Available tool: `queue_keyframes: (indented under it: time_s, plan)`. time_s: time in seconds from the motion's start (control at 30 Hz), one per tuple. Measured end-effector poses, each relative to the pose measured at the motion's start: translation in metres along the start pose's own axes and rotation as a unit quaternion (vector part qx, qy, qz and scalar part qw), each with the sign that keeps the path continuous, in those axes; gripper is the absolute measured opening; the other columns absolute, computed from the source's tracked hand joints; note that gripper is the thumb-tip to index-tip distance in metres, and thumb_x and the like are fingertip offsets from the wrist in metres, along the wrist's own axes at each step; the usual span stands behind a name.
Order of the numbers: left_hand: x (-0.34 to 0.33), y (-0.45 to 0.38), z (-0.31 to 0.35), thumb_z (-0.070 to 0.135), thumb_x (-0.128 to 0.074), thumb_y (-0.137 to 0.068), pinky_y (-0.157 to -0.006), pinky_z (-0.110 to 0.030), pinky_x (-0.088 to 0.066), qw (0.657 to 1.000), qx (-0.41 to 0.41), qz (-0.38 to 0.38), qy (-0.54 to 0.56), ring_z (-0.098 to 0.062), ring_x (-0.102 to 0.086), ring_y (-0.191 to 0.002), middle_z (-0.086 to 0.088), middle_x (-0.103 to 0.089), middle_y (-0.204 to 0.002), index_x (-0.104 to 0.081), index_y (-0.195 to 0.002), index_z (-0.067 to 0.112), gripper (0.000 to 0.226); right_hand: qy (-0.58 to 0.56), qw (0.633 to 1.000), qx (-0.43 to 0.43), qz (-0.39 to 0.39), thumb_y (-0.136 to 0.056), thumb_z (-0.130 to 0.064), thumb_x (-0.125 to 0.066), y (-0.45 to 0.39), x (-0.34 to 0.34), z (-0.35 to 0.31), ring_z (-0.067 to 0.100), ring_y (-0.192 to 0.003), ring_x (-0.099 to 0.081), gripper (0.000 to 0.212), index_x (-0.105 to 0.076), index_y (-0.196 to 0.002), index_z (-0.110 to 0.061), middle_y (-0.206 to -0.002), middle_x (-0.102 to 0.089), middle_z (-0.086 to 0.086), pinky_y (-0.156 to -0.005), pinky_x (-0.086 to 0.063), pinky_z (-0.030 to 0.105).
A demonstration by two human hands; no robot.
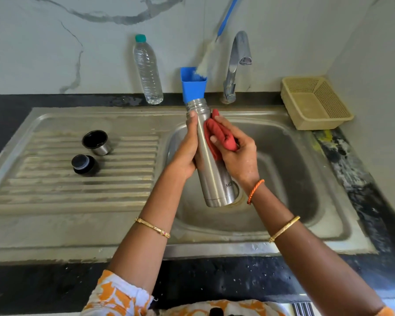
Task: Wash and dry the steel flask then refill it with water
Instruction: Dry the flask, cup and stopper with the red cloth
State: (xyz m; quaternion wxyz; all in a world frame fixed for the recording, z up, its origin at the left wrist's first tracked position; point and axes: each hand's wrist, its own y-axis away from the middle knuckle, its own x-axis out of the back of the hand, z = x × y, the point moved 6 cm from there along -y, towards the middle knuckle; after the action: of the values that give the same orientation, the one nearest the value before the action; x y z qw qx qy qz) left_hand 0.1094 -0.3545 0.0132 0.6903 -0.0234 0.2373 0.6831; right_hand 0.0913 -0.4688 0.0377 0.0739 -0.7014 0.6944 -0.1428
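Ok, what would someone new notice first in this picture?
First, the steel flask held tilted over the sink basin, left hand gripping it while the right hand presses a red cloth against its side. Then its steel cup and black stopper, lying on the ribbed drainboard.

You have one steel flask (211,165), one red cloth (221,136), and two hands, left (186,153) and right (236,153). Two flask caps (96,142) sit on the drainboard. You also have one plastic bottle (148,71), one tap (236,65), one brush (211,53), one blue holder (193,86) and one basket (315,103).
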Motion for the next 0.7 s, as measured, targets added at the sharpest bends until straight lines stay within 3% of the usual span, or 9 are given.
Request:
queue_keyframes:
  time_s: [0.1,0.23,0.3,0.37,0.47,0.57,0.7]
  plan:
    - [0.002,-0.001,0.006,0.061,-0.041,-0.094,-0.09,-0.036,-0.054,0.997,0.008,0.074,0.001,-0.016,-0.07,-0.091,-0.002,-0.074,-0.093,-0.069,-0.105,0.021,0.05,0.05,0.997,0.054,0.033,-0.085,-0.019,-0.07,-0.004,-0.003,-0.014,0.01,-0.123,-0.055,0.039,-0.062,-0.123,-0.018,-0.131,-0.059,0.001,-0.107,-0.042,0.037]
    - [-0.009,-0.008,0.015,0.059,-0.055,-0.084,-0.109,-0.044,-0.042,0.987,-0.02,0.051,0.153,-0.029,-0.06,-0.113,-0.017,-0.063,-0.118,-0.06,-0.12,0.001,0.069,0.196,0.967,0.161,0.014,-0.076,-0.005,-0.072,-0.009,-0.018,-0.025,0.012,-0.127,-0.051,0.048,-0.065,-0.121,-0.02,-0.133,-0.059,0.001,-0.105,-0.042,0.043]
    - [-0.014,-0.009,0.013,0.06,-0.062,-0.079,-0.108,-0.04,-0.042,0.98,-0.025,0.016,0.195,-0.026,-0.058,-0.115,-0.014,-0.062,-0.117,-0.057,-0.127,0.004,0.074,0.187,0.971,0.151,0.014,-0.075,-0.007,-0.072,-0.018,-0.019,-0.026,0.01,-0.124,-0.054,0.046,-0.066,-0.119,-0.021,-0.128,-0.062,-0.003,-0.104,-0.044,0.039]
    - [-0.013,-0.01,0.008,0.059,-0.055,-0.085,-0.103,-0.036,-0.047,0.978,-0.031,0.013,0.204,-0.023,-0.062,-0.112,-0.011,-0.067,-0.113,-0.056,-0.131,0.008,0.069,0.094,0.992,0.087,-0.007,-0.079,-0.022,-0.072,-0.034,-0.018,-0.03,0.008,-0.115,-0.06,0.038,-0.068,-0.116,-0.018,-0.12,-0.067,-0.004,-0.102,-0.046,0.034]
    - [-0.015,-0.006,0.004,0.062,-0.042,-0.091,-0.1,-0.04,-0.049,0.979,-0.015,-0.018,0.204,-0.027,-0.061,-0.115,-0.016,-0.065,-0.119,-0.055,-0.134,0.009,0.069,0.008,0.998,0.004,-0.066,-0.081,-0.003,-0.067,-0.063,-0.017,-0.034,0.005,-0.1,-0.064,0.032,-0.066,-0.113,-0.006,-0.109,-0.069,0.0,-0.099,-0.046,0.026]
    - [-0.011,-0.007,0.002,0.059,-0.046,-0.09,-0.098,-0.048,-0.049,0.977,-0.007,-0.019,0.211,-0.03,-0.064,-0.106,-0.018,-0.067,-0.114,-0.058,-0.131,0.009,0.066,0.004,0.995,-0.052,-0.086,-0.082,0.004,-0.067,-0.075,-0.013,-0.03,-0.002,-0.087,-0.062,0.03,-0.066,-0.109,-0.009,-0.1,-0.066,-0.002,-0.091,-0.047,0.015]
    - [0.003,-0.012,-0.004,0.06,-0.037,-0.091,-0.074,-0.034,-0.057,0.974,-0.025,0.058,0.217,-0.024,-0.07,-0.086,-0.013,-0.072,-0.094,-0.066,-0.113,0.009,0.062,0.095,0.987,-0.015,-0.129,-0.083,-0.007,-0.07,-0.053,-0.016,-0.029,-0.012,-0.092,-0.058,0.035,-0.063,-0.113,-0.024,-0.104,-0.063,-0.016,-0.094,-0.042,0.011]
